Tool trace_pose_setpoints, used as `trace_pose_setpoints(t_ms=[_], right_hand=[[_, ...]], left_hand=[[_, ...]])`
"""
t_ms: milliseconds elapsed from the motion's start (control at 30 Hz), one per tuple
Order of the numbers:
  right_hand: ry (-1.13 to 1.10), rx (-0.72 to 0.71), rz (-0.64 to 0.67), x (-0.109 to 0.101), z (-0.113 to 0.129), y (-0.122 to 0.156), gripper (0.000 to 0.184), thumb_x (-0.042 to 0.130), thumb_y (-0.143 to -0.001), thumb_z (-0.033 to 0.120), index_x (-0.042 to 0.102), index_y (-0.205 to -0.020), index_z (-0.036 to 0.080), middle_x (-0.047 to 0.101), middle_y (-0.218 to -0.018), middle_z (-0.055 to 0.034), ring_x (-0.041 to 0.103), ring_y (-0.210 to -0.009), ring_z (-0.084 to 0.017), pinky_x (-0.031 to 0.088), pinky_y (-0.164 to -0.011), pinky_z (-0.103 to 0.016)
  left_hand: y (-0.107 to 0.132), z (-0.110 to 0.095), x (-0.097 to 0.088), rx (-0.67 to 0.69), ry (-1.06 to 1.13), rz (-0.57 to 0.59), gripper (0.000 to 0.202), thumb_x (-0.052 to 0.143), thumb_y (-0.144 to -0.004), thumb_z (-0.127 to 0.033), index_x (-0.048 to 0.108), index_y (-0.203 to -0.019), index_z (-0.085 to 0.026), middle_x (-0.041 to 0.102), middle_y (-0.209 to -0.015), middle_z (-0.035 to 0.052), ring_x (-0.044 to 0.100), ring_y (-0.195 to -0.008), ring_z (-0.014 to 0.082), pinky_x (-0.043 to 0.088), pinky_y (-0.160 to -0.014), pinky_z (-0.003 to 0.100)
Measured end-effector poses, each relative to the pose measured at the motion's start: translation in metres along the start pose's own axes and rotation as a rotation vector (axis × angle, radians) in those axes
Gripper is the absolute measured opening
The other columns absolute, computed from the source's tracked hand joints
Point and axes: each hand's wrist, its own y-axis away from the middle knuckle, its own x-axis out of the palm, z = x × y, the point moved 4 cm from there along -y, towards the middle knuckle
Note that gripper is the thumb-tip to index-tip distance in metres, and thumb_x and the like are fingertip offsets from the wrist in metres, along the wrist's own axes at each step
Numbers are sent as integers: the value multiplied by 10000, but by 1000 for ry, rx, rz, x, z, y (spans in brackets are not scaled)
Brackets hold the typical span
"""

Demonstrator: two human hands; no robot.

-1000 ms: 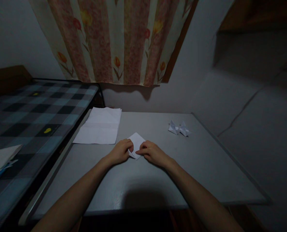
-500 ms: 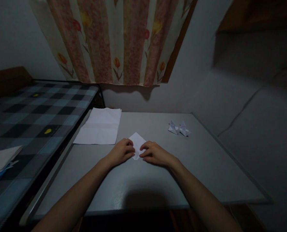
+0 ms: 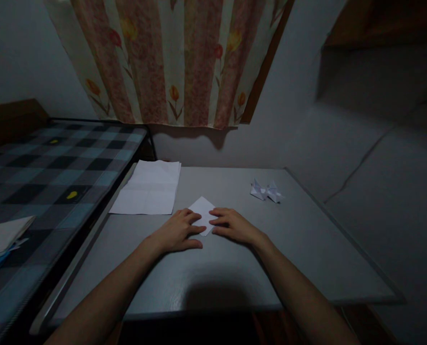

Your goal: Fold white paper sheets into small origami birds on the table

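Observation:
A small white folded paper (image 3: pixel 203 211) lies flat on the table in a diamond shape, one corner pointing away from me. My left hand (image 3: pixel 182 231) rests on its left side, fingers spread, with the thumb on the tabletop just below the paper. From the right, my right hand (image 3: pixel 235 225) lays its spread fingertips along the paper's right edge. Neither hand grips it. The fingers cover the left and right corners.
White paper sheets (image 3: pixel 148 187) lie at the table's back left. Two folded paper figures (image 3: pixel 266 190) stand at the back right. Left of the table (image 3: pixel 299 258) is a bed with a checked cover (image 3: pixel 73 167), with a folded cloth or papers (image 3: pixel 8 235) on it.
My left hand has opened, its thumb and fingers spreading apart. My right fingers have straightened onto the paper's right edge. The small flap seen at the near corner no longer shows.

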Motion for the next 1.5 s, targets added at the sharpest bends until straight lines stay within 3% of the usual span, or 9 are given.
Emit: trace_pose_setpoints(t_ms=[200, 533, 633, 767, 967, 1100, 1200, 1300, 1500], right_hand=[[83, 156, -201, -1, -10, -5, 130, 731, -741, 235, 740, -870, 221, 649, -1159, -97, 576, -1091, -251, 420, -965, -447], [-43, 353, -254, 4, -18, -11, 625, 766, -632, 173, 573, -1226, 143, 635, -1149, -132, 594, -1009, -246, 450, -894, -392], [-58, 363, -256, 5, -18, -11, 566, 705, -669, 148, 588, -1222, 169, 672, -1091, -100, 618, -926, -222, 463, -839, -357], [-75, 401, -320, 1, -17, -11, 336, 562, -735, 125, 692, -1042, 170, 701, -791, -31, 600, -684, -166, 452, -675, -279], [-275, 321, -517, -11, -9, -9, 217, 543, -781, 221, 723, -890, 170, 711, -759, -21, 609, -654, -150, 452, -619, -250], [-291, 173, -708, -21, 1, -4, 207, 540, -780, 182, 734, -849, 190, 731, -836, -42, 656, -772, -169, 502, -719, -289], [-254, 56, -749, -25, 4, -2, 236, 528, -768, 124, 739, -825, 214, 735, -901, -44, 671, -867, -175, 516, -816, -331], [-152, 22, -653, -21, 0, -2, 259, 525, -773, 93, 740, -824, 227, 736, -939, -41, 681, -883, -169, 529, -834, -347], [175, 44, -327, -4, -14, -5, 319, 511, -786, 26, 743, -883, 222, 730, -1020, -47, 685, -930, -168, 533, -858, -332]], left_hand=[[2, 3, 4, 8, 58, 15, 448, 586, -788, -591, 641, -1168, -360, 527, -1319, 78, 446, -1211, 323, 347, -1001, 507], [-4, 9, 15, -51, 155, -83, 175, 667, -803, -384, 733, -957, -331, 570, -1247, 49, 475, -1192, 255, 334, -1033, 465], [-4, 13, 18, -97, 160, -184, 133, 682, -793, -286, 732, -917, -273, 570, -1223, 73, 497, -1155, 246, 384, -1005, 446], [-4, 23, 17, -185, 172, -342, 92, 690, -773, -242, 706, -861, -224, 556, -1199, 88, 516, -1123, 244, 444, -967, 434], [3, 41, 6, -395, 238, -646, 579, 668, -756, -184, 463, -1297, -214, 573, -1184, 86, 579, -984, 196, 513, -858, 381], [7, 37, -5, -291, 179, -737, 189, 578, -810, -133, 637, -980, -190, 659, -873, 31, 605, -813, 158, 517, -766, 321], [10, 31, -10, -189, 107, -801, 161, 553, -789, -67, 659, -835, -178, 662, -846, 42, 608, -826, 160, 515, -759, 309], [9, 32, -5, -170, 44, -750, 183, 538, -791, -56, 677, -813, -172, 665, -881, 61, 607, -828, 160, 521, -737, 297], [1, 37, 12, -121, -105, -441, 218, 525, -767, -25, 675, -727, -177, 685, -882, 56, 584, -835, 178, 505, -747, 310]])
